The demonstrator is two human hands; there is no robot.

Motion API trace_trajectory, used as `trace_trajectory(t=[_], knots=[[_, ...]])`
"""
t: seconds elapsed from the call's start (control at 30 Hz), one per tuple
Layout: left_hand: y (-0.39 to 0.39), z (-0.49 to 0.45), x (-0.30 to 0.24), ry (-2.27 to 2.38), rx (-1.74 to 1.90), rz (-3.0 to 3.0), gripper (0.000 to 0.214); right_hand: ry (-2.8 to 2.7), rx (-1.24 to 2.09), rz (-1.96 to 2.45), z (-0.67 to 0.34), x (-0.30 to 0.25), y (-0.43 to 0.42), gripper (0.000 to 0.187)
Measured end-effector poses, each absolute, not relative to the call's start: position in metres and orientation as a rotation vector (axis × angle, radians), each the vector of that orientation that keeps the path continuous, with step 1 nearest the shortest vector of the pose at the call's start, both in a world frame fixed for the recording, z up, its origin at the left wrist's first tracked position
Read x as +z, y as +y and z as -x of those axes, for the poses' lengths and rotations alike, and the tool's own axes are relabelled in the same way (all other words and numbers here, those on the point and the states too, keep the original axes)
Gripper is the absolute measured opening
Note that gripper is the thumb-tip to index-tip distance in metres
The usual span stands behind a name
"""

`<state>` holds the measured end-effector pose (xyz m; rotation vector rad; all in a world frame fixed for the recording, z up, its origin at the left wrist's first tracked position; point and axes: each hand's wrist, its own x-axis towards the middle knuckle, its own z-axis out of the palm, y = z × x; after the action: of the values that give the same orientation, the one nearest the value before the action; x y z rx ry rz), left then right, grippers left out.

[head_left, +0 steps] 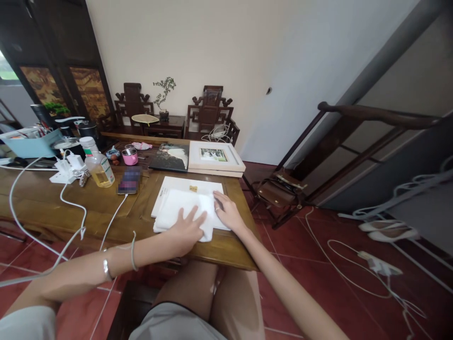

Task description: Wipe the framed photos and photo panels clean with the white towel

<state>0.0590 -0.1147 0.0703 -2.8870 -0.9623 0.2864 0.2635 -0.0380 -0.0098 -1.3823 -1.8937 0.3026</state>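
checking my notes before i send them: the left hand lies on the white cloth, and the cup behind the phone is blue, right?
The colour is wrong: in the head view the cup behind the phone is pink, not blue. The left hand does lie on the white cloth.

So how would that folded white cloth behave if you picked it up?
The white cloth would probably sag, since its edges look soft and rounded. It's probably light, being a thin pad. Under the spread left hand, it might wrinkle or slide when pushed.
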Motion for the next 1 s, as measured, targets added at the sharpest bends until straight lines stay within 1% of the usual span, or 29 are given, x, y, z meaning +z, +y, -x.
trace_trajectory(t=[0.07, 0.17, 0.3, 0.4, 0.53, 0.67, 0.8, 0.9, 1.0], knots=[[-0.106, -0.057, 0.073, -0.986, 0.244, 2.906, 0.041, -1.904, 0.301, 1.388, -0.264, -0.010, -0.038, 0.039], [-0.067, -0.061, 0.078, -1.060, 0.234, 2.911, 0.043, -1.917, 0.303, 1.394, -0.265, -0.010, -0.038, 0.039], [-0.009, -0.073, 0.077, -1.140, 0.185, 2.923, 0.038, -1.907, 0.306, 1.389, -0.265, -0.011, -0.038, 0.039], [0.011, -0.079, 0.070, -1.132, 0.098, 2.894, 0.037, -1.900, 0.305, 1.391, -0.266, -0.011, -0.038, 0.039], [-0.005, -0.081, 0.065, -0.963, 0.136, 2.792, 0.041, -1.905, 0.308, 1.391, -0.265, -0.011, -0.038, 0.039], [-0.055, -0.072, 0.071, -0.777, 0.200, 2.797, 0.036, -1.902, 0.307, 1.390, -0.265, -0.010, -0.038, 0.040], [-0.095, -0.058, 0.077, -0.703, 0.197, 2.864, 0.034, -1.894, 0.315, 1.369, -0.264, -0.011, -0.038, 0.041], [-0.089, -0.056, 0.076, -0.761, 0.172, 2.882, 0.035, -1.866, 0.341, 1.354, -0.264, -0.011, -0.037, 0.039], [-0.056, -0.064, 0.073, -0.852, 0.158, 2.860, 0.038, -1.812, 0.397, 1.371, -0.265, -0.010, -0.037, 0.037]])
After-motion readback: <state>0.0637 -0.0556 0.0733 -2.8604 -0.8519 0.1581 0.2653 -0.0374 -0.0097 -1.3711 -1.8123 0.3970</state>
